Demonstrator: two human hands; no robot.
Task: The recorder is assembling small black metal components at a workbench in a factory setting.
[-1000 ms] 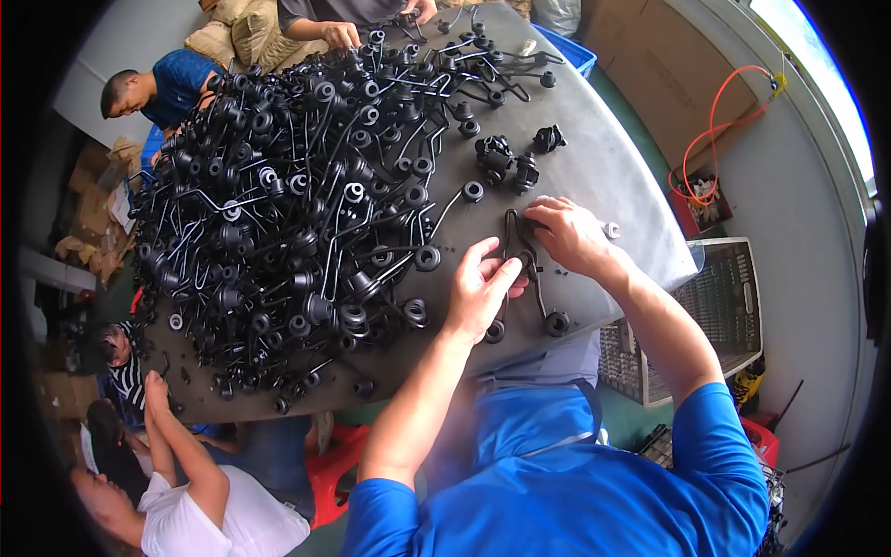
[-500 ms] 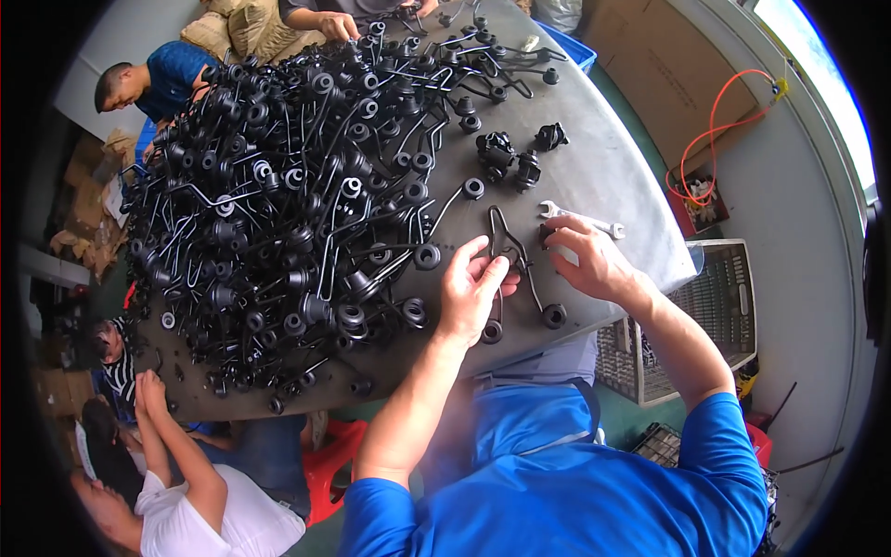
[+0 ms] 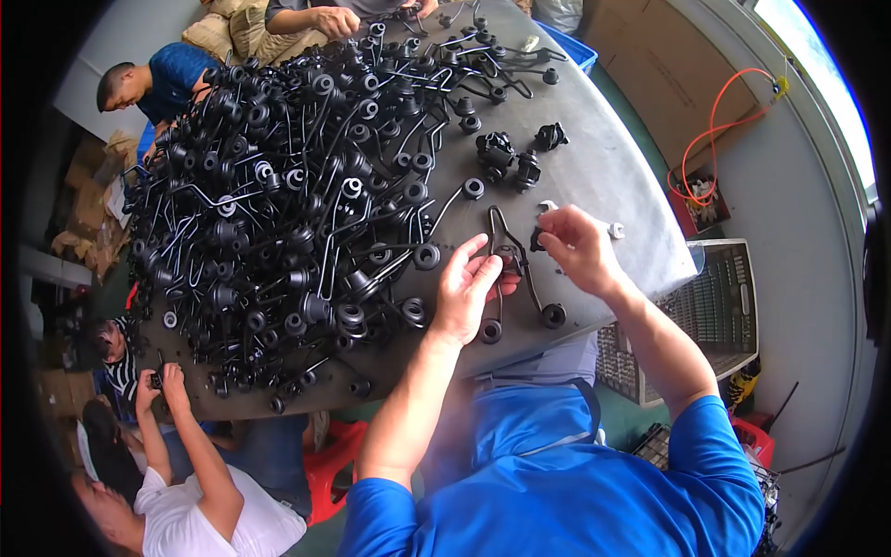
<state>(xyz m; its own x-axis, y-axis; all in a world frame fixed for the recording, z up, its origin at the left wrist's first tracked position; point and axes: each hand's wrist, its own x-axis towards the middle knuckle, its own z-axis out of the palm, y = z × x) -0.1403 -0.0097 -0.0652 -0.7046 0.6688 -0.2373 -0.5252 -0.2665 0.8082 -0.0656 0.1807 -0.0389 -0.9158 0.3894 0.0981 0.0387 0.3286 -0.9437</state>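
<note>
A bent black wire arm [image 3: 529, 278] with ring ends lies on the grey table [image 3: 613, 176] in front of me. My left hand [image 3: 469, 288] rests on it, fingers pressing its middle near a ring end [image 3: 490, 330]. My right hand [image 3: 580, 246] is raised just right of the arm's top and pinches a small black clip [image 3: 538, 239] between thumb and fingers. A small silver bolt [image 3: 614, 229] lies beside that hand.
A big heap of black wire arms with rollers [image 3: 288, 204] covers the table's left and far side. A few loose black clips [image 3: 506, 153] lie beyond my hands. Other people work at the far edge [image 3: 325, 19] and lower left [image 3: 176, 446]. A grey crate [image 3: 715, 316] stands to the right.
My right hand has left the wire arm, reached toward the silver bolt, and come back holding a small black clip. My left hand has stayed on the arm.
</note>
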